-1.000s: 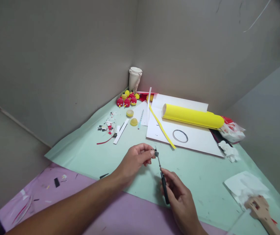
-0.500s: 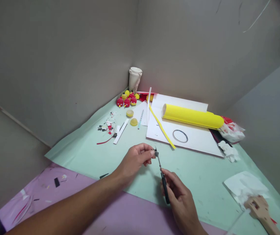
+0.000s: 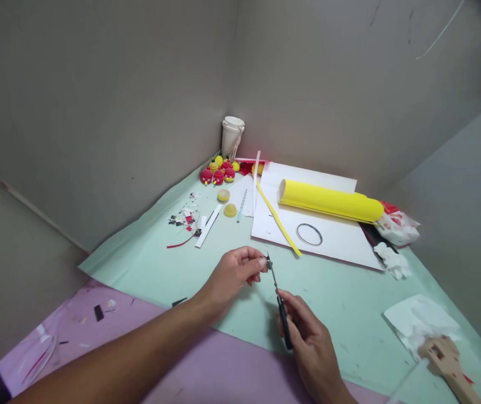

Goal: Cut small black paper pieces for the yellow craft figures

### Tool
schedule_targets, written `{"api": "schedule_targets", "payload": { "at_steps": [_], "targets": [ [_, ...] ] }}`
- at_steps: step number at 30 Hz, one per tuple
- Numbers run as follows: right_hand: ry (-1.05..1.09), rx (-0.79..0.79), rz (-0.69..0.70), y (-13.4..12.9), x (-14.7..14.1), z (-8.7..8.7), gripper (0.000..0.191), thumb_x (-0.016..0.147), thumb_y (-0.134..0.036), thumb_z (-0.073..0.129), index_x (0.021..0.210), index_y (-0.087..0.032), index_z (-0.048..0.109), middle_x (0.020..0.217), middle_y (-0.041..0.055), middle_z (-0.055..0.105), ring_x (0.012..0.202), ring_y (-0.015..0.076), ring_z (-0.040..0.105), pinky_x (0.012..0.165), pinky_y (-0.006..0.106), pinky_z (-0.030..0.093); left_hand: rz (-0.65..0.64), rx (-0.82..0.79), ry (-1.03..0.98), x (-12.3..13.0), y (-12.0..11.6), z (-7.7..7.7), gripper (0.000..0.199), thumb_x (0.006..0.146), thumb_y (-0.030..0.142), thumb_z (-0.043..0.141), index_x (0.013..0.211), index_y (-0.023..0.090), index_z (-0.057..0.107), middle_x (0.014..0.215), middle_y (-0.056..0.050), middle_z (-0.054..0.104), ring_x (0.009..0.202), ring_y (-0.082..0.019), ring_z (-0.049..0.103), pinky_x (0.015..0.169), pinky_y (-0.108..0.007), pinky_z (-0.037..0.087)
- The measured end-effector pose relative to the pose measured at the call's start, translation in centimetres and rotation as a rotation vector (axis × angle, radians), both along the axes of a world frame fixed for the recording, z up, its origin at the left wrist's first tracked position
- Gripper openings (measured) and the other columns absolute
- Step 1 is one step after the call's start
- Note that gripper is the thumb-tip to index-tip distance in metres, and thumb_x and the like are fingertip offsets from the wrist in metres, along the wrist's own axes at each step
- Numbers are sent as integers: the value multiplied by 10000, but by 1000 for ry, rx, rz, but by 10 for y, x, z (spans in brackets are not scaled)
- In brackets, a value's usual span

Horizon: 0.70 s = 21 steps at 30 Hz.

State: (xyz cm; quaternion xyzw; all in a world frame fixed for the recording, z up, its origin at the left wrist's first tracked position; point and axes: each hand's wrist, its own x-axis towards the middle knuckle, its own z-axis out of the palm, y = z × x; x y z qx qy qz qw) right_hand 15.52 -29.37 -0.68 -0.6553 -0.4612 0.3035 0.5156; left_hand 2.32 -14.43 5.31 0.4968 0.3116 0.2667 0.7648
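Note:
Between the thumb and fingers of my left hand (image 3: 242,268) is pinched a small black paper piece (image 3: 269,265). My right hand (image 3: 305,336) grips scissors (image 3: 282,320) by their black handles, with the blades pointing up and away from me. The blade tips meet the black piece at my left fingertips; whether they cut into it is too small to tell. Both hands are above the pale green sheet (image 3: 240,314) near its front edge. A thin black scrap (image 3: 179,302) lies beside my left forearm.
Small red and yellow balls (image 3: 218,177) sit before a white cup (image 3: 232,137). Paper scraps (image 3: 187,219) and a white strip (image 3: 208,226) lie left. A yellow roll (image 3: 328,201) and grey ring (image 3: 309,234) rest on white board (image 3: 341,252). A glue gun (image 3: 442,359) is at right.
Very little differs. The view has shifted slightly; both hands, the scissors and the black piece keep nearly the same position.

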Motion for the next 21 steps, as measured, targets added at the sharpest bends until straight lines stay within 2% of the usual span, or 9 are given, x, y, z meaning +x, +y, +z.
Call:
{"api": "schedule_targets", "payload": {
  "at_steps": [8, 12, 21],
  "targets": [
    [33, -4, -3, -1, -1, -2, 332, 888, -267, 561, 1214, -253, 624, 877, 22, 592, 713, 156, 550, 666, 231, 484, -5, 11, -4, -1, -1, 2, 162, 785, 286, 652, 837, 140, 607, 762, -12, 600, 620, -94, 462, 622, -254, 360],
    [66, -11, 23, -1, -1, -4, 359, 892, -254, 547, 1246, -290, 588, 986, 24, 601, 789, 164, 563, 732, 244, 481, -16, 11, -9, -1, -2, 3, 150, 794, 272, 641, 845, 136, 602, 761, -10, 602, 623, -92, 462, 631, -254, 363],
    [115, -6, 7, -1, -1, -3, 351, 890, -285, 563, 1240, -292, 594, 1051, 34, 620, 847, 178, 584, 759, 251, 481, -63, 10, 0, 1, -4, 1, 135, 802, 263, 635, 838, 136, 608, 734, 0, 596, 608, -86, 447, 616, -245, 354]
  ]
}}
